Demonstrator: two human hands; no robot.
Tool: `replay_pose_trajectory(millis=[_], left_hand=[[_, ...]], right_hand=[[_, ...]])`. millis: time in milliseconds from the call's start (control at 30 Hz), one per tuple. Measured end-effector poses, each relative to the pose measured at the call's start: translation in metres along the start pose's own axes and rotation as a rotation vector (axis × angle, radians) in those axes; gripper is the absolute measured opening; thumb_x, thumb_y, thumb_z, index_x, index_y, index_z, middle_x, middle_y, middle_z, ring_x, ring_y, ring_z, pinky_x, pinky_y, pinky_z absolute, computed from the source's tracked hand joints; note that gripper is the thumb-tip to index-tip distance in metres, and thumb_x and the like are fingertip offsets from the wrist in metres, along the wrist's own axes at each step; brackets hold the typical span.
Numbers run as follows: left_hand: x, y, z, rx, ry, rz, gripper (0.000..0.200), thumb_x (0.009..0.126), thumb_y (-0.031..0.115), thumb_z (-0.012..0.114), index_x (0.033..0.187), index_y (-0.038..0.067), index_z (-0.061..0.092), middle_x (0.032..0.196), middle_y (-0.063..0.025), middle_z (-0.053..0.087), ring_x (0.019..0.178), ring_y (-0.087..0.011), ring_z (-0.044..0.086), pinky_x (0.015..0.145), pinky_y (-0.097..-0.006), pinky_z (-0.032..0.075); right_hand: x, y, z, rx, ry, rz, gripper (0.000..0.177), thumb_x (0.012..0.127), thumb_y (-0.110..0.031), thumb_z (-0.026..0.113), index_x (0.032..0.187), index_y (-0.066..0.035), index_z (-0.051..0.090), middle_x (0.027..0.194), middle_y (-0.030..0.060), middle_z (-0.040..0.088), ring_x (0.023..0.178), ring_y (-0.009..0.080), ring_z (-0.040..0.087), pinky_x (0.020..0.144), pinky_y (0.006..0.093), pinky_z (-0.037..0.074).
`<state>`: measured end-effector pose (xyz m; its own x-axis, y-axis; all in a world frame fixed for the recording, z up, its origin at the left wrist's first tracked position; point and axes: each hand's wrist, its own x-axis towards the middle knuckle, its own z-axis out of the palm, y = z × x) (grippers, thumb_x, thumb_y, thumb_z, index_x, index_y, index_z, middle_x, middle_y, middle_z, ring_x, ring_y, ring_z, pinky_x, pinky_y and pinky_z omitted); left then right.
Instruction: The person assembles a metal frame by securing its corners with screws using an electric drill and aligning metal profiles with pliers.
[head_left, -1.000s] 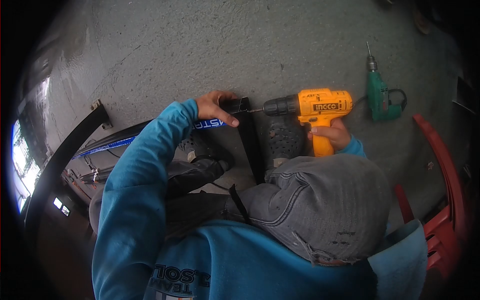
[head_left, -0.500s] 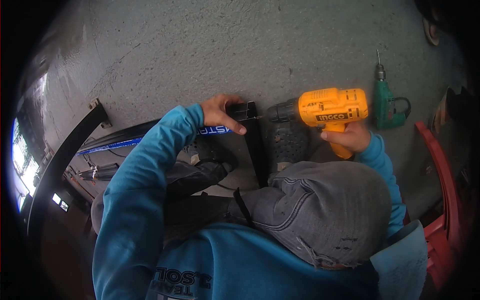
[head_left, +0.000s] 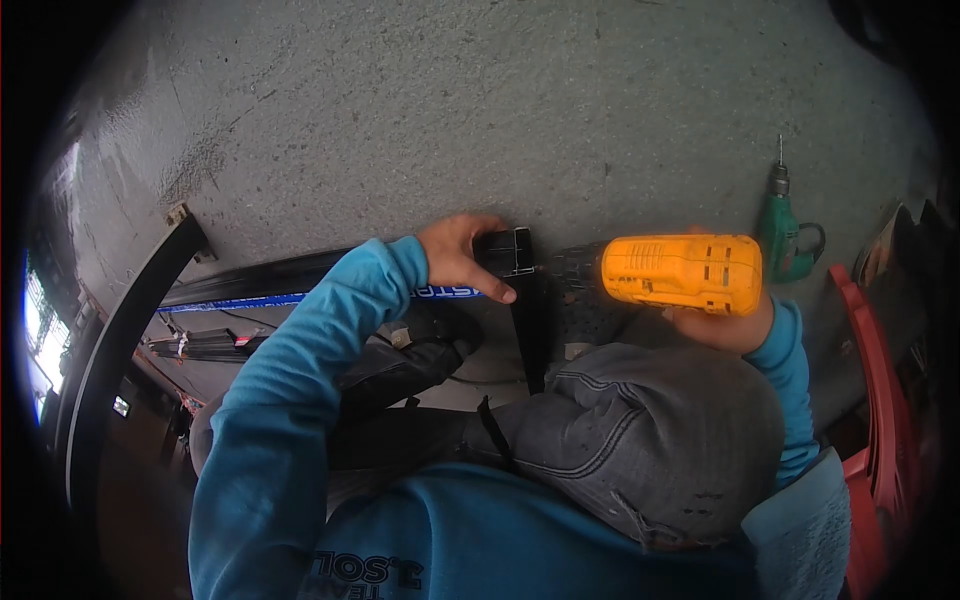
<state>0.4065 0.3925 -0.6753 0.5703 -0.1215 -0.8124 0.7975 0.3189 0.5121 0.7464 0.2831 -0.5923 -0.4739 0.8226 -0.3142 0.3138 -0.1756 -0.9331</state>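
My left hand [head_left: 463, 258] grips the end of a long black metal bar [head_left: 290, 270], thumb on the near side and fingers on the far side. A blue printed strip [head_left: 250, 302] runs along the bar. Across its end stands another black piece [head_left: 529, 335]. My right hand [head_left: 728, 325] is wrapped around the handle of a yellow drill [head_left: 682, 273], partly hidden under its body. The drill's dark chuck points left at the bar's end; whether its tip touches the metal cannot be made out.
A green drill [head_left: 783, 235] lies on the grey floor [head_left: 400, 110] at the right. Near the right edge is a red chair [head_left: 885, 420]. A curved black frame piece [head_left: 105, 350] stands at the left. My bent knee [head_left: 660, 430] is below the yellow drill.
The yellow drill has rolled in my right hand, its top now facing me and its side label out of sight. Hands, bar and drill sit a little lower and further right in view.
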Motion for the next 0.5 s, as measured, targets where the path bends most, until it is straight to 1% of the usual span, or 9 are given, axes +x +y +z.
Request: replay_pose_trajectory(millis=[33, 67, 133, 167, 233, 267, 300, 333, 500], left_hand=[[-0.001, 0.001, -0.001, 0.008, 0.006, -0.013, 0.082, 0.054, 0.041, 0.087, 0.118, -0.002, 0.060, 0.104, -0.0185, 0.068, 0.099, -0.0304, 0.065, 0.091, -0.0351, 0.048], [-0.002, 0.002, -0.001, 0.017, 0.013, -0.025, 0.082, 0.054, 0.041, 0.087, 0.118, -0.002, 0.060, 0.104, -0.0185, 0.068, 0.099, -0.0305, 0.065, 0.091, -0.0351, 0.048], [0.000, -0.001, 0.000, -0.004, 0.018, -0.009, 0.082, 0.053, 0.041, 0.087, 0.117, -0.002, 0.061, 0.103, -0.0187, 0.068, 0.099, -0.0307, 0.065, 0.091, -0.0348, 0.048], [-0.001, 0.000, 0.000, -0.028, 0.022, 0.001, 0.082, 0.053, 0.041, 0.087, 0.117, -0.002, 0.061, 0.103, -0.0189, 0.068, 0.100, -0.0309, 0.065, 0.092, -0.0344, 0.048], [-0.001, 0.003, -0.003, -0.019, 0.021, -0.022, 0.083, 0.053, 0.041, 0.087, 0.118, -0.002, 0.061, 0.104, -0.0197, 0.068, 0.100, -0.0315, 0.065, 0.092, -0.0340, 0.048], [-0.002, 0.003, -0.002, -0.007, 0.018, -0.018, 0.083, 0.053, 0.042, 0.087, 0.118, -0.002, 0.061, 0.104, -0.0199, 0.068, 0.100, -0.0317, 0.065, 0.092, -0.0341, 0.048], [-0.002, 0.004, -0.002, 0.004, 0.017, -0.013, 0.083, 0.052, 0.042, 0.087, 0.117, -0.002, 0.061, 0.104, -0.0202, 0.068, 0.101, -0.0319, 0.065, 0.092, -0.0342, 0.048], [-0.005, 0.010, -0.003, -0.001, 0.016, -0.022, 0.075, 0.056, 0.026, 0.090, 0.117, -0.006, 0.058, 0.098, -0.0154, 0.069, 0.094, -0.0259, 0.066, 0.090, -0.0319, 0.049], [-0.005, 0.011, -0.004, -0.008, 0.013, -0.038, 0.076, 0.056, 0.027, 0.090, 0.117, -0.006, 0.058, 0.098, -0.0164, 0.069, 0.093, -0.0270, 0.066, 0.089, -0.0326, 0.049]], right_hand=[[-0.005, 0.008, 0.004, 0.123, 0.052, 0.035, 0.046, 0.077, -0.002, 0.070, 0.122, -0.002, 0.058, 0.118, 0.0127, 0.063, 0.099, 0.0264, 0.064, 0.086, 0.0365, 0.052], [-0.011, 0.017, 0.008, 0.123, 0.053, 0.037, 0.046, 0.077, -0.002, 0.070, 0.122, -0.002, 0.058, 0.118, 0.0127, 0.063, 0.099, 0.0264, 0.064, 0.086, 0.0365, 0.052], [-0.019, 0.038, 0.017, 0.947, 0.053, 0.619, 0.048, 0.080, -0.001, 0.068, 0.126, -0.002, 0.054, 0.117, 0.0140, 0.062, 0.100, 0.0243, 0.064, 0.083, 0.0350, 0.055], [-0.021, 0.045, 0.021, 0.943, 0.049, 0.616, 0.048, 0.080, -0.001, 0.068, 0.126, -0.002, 0.054, 0.117, 0.0140, 0.062, 0.100, 0.0243, 0.064, 0.083, 0.0350, 0.055], [-0.026, 0.058, 0.034, 1.158, 0.088, 0.722, 0.048, 0.082, -0.002, 0.066, 0.129, -0.002, 0.052, 0.115, 0.0151, 0.063, 0.096, 0.0225, 0.065, 0.078, 0.0331, 0.057], [-0.033, 0.068, 0.043, 1.168, 0.058, 0.696, 0.046, 0.083, -0.003, 0.066, 0.127, -0.003, 0.053, 0.113, 0.0155, 0.064, 0.089, 0.0211, 0.066, 0.073, 0.0321, 0.057], [-0.039, 0.074, 0.053, 1.171, 0.047, 0.699, 0.046, 0.083, -0.003, 0.066, 0.127, -0.003, 0.053, 0.113, 0.0155, 0.064, 0.089, 0.0211, 0.066, 0.073, 0.0321, 0.057], [-0.042, 0.072, 0.061, 1.225, 0.086, 0.723, 0.045, 0.083, -0.004, 0.066, 0.126, -0.003, 0.054, 0.111, 0.0153, 0.065, 0.086, 0.0205, 0.066, 0.073, 0.0320, 0.057], [-0.053, 0.054, 0.088, 1.404, 0.272, 0.768, 0.040, 0.081, -0.003, 0.067, 0.119, -0.004, 0.057, 0.099, 0.0117, 0.064, 0.079, 0.0189, 0.064, 0.070, 0.0304, 0.056]])
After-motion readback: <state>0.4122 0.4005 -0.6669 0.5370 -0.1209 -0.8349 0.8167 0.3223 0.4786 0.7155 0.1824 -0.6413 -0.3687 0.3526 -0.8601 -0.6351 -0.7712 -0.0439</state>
